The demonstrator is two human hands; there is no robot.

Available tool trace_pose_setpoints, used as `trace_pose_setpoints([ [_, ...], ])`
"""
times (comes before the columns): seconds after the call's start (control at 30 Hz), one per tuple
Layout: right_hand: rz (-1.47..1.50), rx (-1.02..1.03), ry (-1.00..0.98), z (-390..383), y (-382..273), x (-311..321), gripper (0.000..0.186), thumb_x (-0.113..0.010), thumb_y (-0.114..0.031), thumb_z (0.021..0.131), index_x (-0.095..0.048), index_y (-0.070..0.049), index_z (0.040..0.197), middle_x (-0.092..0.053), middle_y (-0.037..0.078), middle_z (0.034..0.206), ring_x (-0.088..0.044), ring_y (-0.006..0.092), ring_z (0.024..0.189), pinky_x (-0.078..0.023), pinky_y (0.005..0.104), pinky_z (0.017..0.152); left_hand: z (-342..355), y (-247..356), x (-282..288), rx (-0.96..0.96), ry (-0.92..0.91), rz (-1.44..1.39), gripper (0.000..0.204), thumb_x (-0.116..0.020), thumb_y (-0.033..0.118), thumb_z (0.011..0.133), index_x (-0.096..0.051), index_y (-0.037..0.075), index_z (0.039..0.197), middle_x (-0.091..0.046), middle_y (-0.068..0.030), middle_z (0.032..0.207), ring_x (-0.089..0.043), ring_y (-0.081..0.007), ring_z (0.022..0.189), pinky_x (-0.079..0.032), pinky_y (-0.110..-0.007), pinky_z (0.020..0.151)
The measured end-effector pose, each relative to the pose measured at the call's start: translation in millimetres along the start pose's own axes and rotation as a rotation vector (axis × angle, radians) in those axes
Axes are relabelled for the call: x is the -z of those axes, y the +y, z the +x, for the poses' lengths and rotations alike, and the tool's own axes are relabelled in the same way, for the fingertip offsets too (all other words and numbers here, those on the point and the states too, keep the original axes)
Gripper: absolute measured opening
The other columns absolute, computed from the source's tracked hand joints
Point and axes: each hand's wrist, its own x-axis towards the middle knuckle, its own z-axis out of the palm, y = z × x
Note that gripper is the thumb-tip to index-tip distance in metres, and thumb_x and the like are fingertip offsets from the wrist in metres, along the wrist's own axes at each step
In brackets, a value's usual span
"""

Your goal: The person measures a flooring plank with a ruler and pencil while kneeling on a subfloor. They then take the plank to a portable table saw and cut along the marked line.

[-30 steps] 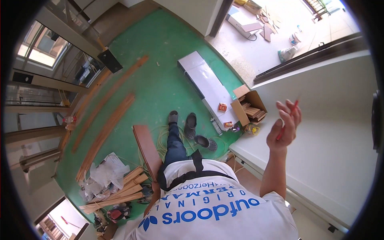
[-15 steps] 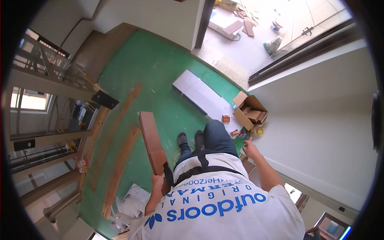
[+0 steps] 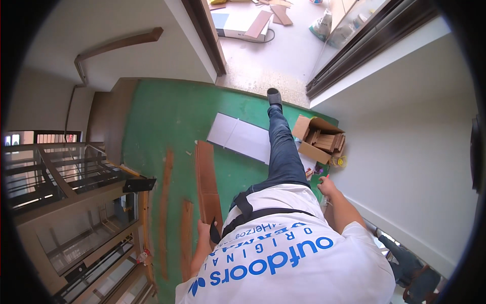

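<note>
My left hand [image 3: 204, 234] grips brown wooden floor planks [image 3: 206, 175] low at my left side, closed round their near end. The planks point forward over the green floor, and a dark strap hangs across them by the hand. My right hand [image 3: 328, 188] is closed at my right side, near the carton. A small red tip shows at its fingers; the rest of that thin thing is hidden. One leg reaches forward past a pale flat panel [image 3: 240, 137], with its shoe [image 3: 274, 95] near the doorway sill.
An open cardboard box [image 3: 313, 152] of short wood pieces stands by the right wall. Wooden strips [image 3: 166, 202] lie on the green floor [image 3: 167, 116] at left, beside a glazed metal frame [image 3: 91, 223]. Beyond the doorway are a long white box [image 3: 235, 24], plank offcuts and a bag [image 3: 321, 25].
One of my legs has stepped forward toward the doorway. My view has shifted with my body, and the planks travel along in my left hand. My right hand stays at my side.
</note>
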Motion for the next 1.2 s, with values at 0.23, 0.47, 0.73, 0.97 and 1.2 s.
trace_pose_setpoints([
  [0.23,0.208,0.21,0.065,250.8,-151.8,214.4,0.038,-0.062,-0.02,0.093,-0.064,-0.003,0.128,-0.072,0.024,0.117,-0.068,0.0402,0.112,-0.053,0.0477,0.098,34.8,313.7,-45.6,0.143,0.033,0.338,0.084,-0.098,0.025,0.062,-0.056,-0.003,0.129,-0.07,-0.0243,0.122,-0.068,-0.0396,0.113,-0.054,-0.046,0.096],
  [0.47,0.089,0.308,-0.115,374.8,-276.1,406.4,0.039,-0.061,-0.022,0.096,-0.061,-0.007,0.132,-0.073,0.021,0.113,-0.068,0.0404,0.109,-0.053,0.0476,0.095,106.6,563.3,-90.2,0.173,-0.057,0.437,0.081,-0.095,0.027,0.068,-0.053,-0.002,0.131,-0.067,-0.0266,0.126,-0.066,-0.0414,0.116,-0.053,-0.047,0.1],
  [0.73,-0.044,0.471,-0.416,465.4,-319.2,472.4,0.062,-0.071,-0.032,0.09,-0.053,-0.002,0.141,-0.072,0.02,0.118,-0.07,0.0372,0.109,-0.055,0.0433,0.096,244.1,775.9,-145.2,-0.003,-0.08,0.305,0.074,-0.094,0.028,0.07,-0.055,0.002,0.127,-0.069,-0.0258,0.121,-0.067,-0.0439,0.114,-0.054,-0.049,0.097],
  [0.97,-0.01,0.243,-0.313,544.9,-366.3,635.8,0.062,-0.07,-0.045,0.094,-0.056,-0.006,0.141,-0.072,0.02,0.117,-0.07,0.0369,0.109,-0.055,0.0442,0.095,355.8,942.1,-173.9,-0.014,-0.13,0.246,0.079,-0.095,0.034,0.066,-0.056,0.003,0.127,-0.069,-0.0269,0.12,-0.066,-0.0457,0.115,-0.055,-0.049,0.097],
  [1.2,0.111,0.406,0.177,614.3,-425.6,735.6,0.031,-0.066,-0.042,0.098,-0.07,-0.014,0.111,-0.074,0.017,0.086,-0.073,0.0403,0.085,-0.057,0.0477,0.073,459.3,1107.3,-195.4,0.063,-0.128,0.152,0.073,-0.096,0.036,0.067,-0.059,0.007,0.123,-0.07,-0.0226,0.126,-0.066,-0.0406,0.119,-0.054,-0.047,0.099],
])
